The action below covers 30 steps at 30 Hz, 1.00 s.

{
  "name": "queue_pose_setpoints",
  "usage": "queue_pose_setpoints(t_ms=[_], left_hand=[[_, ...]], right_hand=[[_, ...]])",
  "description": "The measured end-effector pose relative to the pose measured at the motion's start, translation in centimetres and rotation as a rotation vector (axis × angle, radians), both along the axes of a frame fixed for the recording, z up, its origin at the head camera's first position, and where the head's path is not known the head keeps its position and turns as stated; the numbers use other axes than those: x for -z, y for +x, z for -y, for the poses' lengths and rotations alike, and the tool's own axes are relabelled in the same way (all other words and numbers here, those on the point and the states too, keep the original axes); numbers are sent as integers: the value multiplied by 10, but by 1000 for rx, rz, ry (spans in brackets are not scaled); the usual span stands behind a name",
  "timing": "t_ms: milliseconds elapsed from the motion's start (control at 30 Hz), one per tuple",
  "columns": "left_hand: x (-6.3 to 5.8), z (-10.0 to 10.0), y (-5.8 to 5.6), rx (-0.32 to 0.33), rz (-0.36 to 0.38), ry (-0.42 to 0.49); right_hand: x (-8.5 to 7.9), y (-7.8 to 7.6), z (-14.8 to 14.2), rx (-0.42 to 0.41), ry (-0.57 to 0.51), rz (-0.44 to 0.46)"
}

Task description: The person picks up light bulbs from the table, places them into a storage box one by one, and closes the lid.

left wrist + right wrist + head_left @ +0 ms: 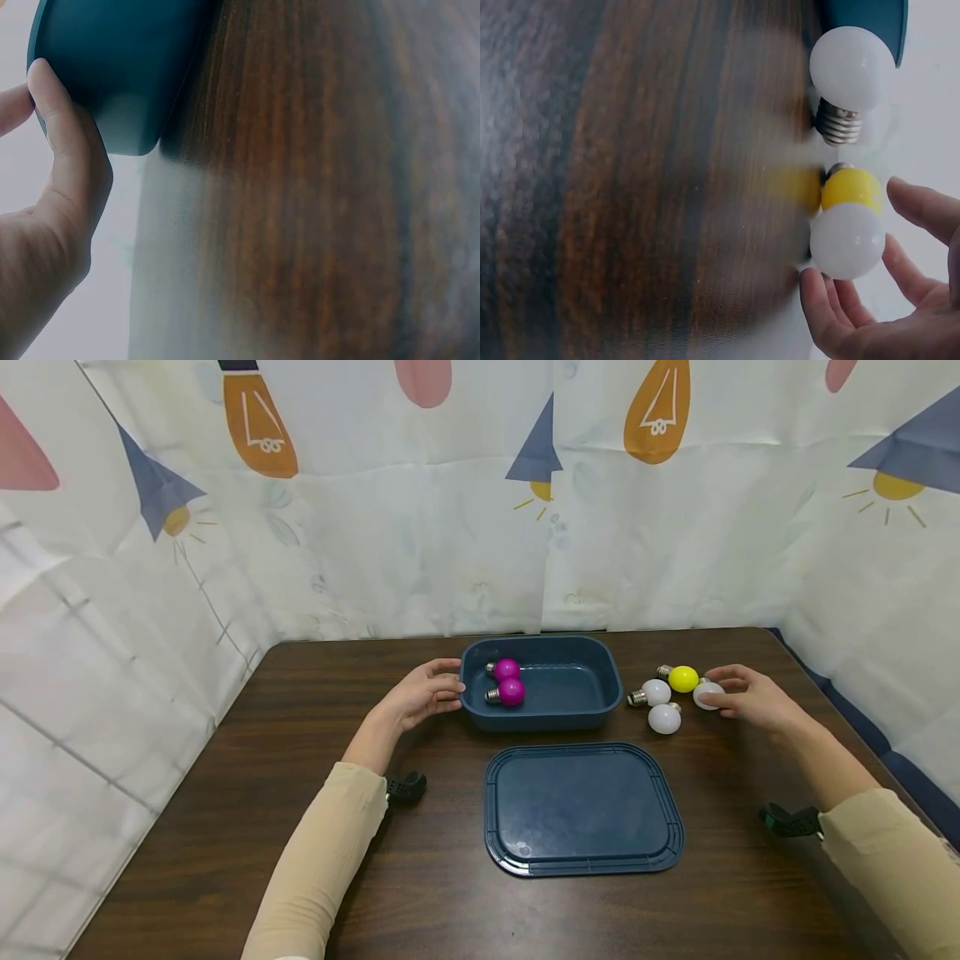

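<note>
My left hand (429, 693) touches the left end of a dark blue plastic box (543, 722), with fingertips right at the rim and outer wall. Two purple light bulbs (512, 692) lie inside the box, on its left side. Over on the right, my right hand (753, 697) has its thumb and fingers curled round a white light bulb (847, 241), low at the tabletop. Just beyond that bulb lies a yellow light bulb (683, 679). Two more white light bulbs (664, 719) lie between it and the box, their metal screw bases showing.
A dark blue lid (583, 810) lies flat on the brown wooden table (420, 868), in front of the box. Behind the table hangs a white curtain (420, 552) printed with lamps and bulbs. Each wrist wears a black band (406, 787).
</note>
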<state>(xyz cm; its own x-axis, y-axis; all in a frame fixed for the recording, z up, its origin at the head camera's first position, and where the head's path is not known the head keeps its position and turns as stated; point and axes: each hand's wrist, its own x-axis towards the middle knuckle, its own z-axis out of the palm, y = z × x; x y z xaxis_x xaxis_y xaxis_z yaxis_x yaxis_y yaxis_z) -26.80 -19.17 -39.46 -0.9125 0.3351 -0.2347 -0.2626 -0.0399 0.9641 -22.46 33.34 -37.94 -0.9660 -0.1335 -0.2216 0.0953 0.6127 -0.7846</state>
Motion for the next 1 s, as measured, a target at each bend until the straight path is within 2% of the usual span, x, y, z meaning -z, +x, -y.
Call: queue_pose_setpoints(t_ms=[733,1000], left_hand=[[1,0,1,-5,-2,-8],[0,0,1,-5,-1,-3]], right_hand=[[6,-3,-4,35,-5,6],[3,-2,-6,53,-35,22]])
